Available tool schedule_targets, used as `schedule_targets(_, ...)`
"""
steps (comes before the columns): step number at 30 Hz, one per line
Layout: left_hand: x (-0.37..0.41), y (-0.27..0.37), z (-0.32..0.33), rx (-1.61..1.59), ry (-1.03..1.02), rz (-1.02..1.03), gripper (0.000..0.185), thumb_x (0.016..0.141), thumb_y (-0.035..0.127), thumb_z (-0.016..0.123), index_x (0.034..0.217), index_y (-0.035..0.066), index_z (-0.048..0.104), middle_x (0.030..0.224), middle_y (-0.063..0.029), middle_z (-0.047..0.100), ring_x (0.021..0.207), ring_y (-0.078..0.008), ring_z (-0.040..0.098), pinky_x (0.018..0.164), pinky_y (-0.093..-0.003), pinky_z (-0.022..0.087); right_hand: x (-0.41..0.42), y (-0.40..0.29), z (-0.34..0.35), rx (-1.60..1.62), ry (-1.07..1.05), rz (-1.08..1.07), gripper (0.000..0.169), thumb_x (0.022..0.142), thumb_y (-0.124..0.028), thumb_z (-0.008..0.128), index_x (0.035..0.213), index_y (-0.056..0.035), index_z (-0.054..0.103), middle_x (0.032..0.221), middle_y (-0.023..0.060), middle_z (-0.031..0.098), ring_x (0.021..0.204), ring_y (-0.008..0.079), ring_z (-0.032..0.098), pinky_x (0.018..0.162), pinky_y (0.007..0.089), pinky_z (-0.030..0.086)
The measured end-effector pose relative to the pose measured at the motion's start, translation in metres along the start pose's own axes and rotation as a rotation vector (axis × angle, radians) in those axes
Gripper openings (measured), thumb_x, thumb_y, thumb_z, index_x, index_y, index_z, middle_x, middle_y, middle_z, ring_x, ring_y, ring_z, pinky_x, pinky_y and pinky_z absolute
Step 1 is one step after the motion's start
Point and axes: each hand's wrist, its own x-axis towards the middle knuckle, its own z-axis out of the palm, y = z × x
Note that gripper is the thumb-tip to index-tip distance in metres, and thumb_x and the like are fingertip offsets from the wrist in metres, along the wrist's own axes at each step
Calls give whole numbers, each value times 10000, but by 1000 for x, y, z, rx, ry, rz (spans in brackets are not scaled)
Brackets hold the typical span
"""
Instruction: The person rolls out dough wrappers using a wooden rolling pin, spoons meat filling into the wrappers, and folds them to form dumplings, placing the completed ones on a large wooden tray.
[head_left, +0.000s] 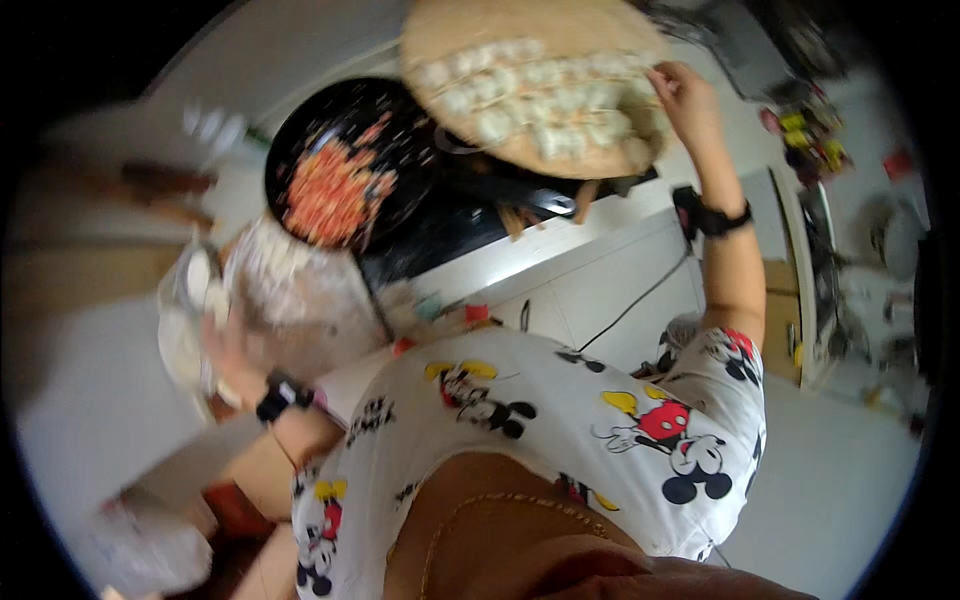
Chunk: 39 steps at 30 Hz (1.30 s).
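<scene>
My right hand (684, 97) is at the right edge of a round wooden board (525, 19), its fingertips pinched together at the end of a row of dumplings. Several rows of pale dumplings (555, 97) lie on this board. Whether a dumpling is between the fingers is hidden. On the other side, my left hand (236, 364) is blurred by motion. It is over the near left edge of a flour-dusted work surface (315, 307), beside a white container (176, 345). A black pan (405, 187) holds a reddish chopped filling (334, 191).
The pan's dark handle (532, 196) points right, below the dumpling board. A black cable (637, 292) hangs over the tiled floor (592, 292). Another counter (847, 285) with kitchen items runs along the right. A plastic bag (154, 551) is at the lower left.
</scene>
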Motion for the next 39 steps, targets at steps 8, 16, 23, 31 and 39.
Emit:
schedule_targets(8, 86, -36, 34, -1061, -59, -517, 370, 897, 35, 355, 1246, -82, 393, 1281, -209, 458, 1199, -334, 436, 1038, -485, 321, -48, -223, 61, 490, -423, -311, 154, 773, -110, 633, 916, -49, 631, 845, 135, 609, 783, 316, 592, 687, 379, 483)
schedule_targets(16, 96, -62, 24, -1098, -239, -674, 408, 857, -11, 397, 1252, -99, 342, 1319, -220, 398, 1237, -365, 374, 1053, -491, 299, -45, -294, 203, 531, -819, -745, 173, 705, -6, 607, 866, -56, 648, 884, 125, 614, 873, 315, 580, 746, 383, 474)
schedule_targets(23, 106, -91, -37, -1098, -159, -511, 353, 919, 129, 478, 1228, -33, 423, 1264, -152, 483, 1184, -273, 454, 1011, -442, 360, -31, -314, 199, 412, -458, -495, 79, 752, -97, 606, 804, -49, 643, 827, 142, 625, 761, 328, 606, 667, 399, 493)
schedule_targets(31, 116, -94, -49, -1143, -17, -603, 350, 953, 163, 412, 1253, -16, 392, 1301, -158, 448, 1208, -283, 431, 1032, -459, 334, -28, -317, 247, 571, -362, 177, 235, 858, -220, 552, 899, -19, 667, 832, 190, 643, 771, 324, 636, 699, 361, 499)
schedule_targets(39, 107, -82, -58, -1178, -169, -575, 433, 986, 256, 259, 1302, -35, 312, 1361, -192, 356, 1263, -329, 352, 1072, -495, 250, -41, -327, 245, 974, -613, 431, 253, 896, -147, 480, 858, 36, 651, 776, 140, 661, 660, 208, 640, 641, 294, 508)
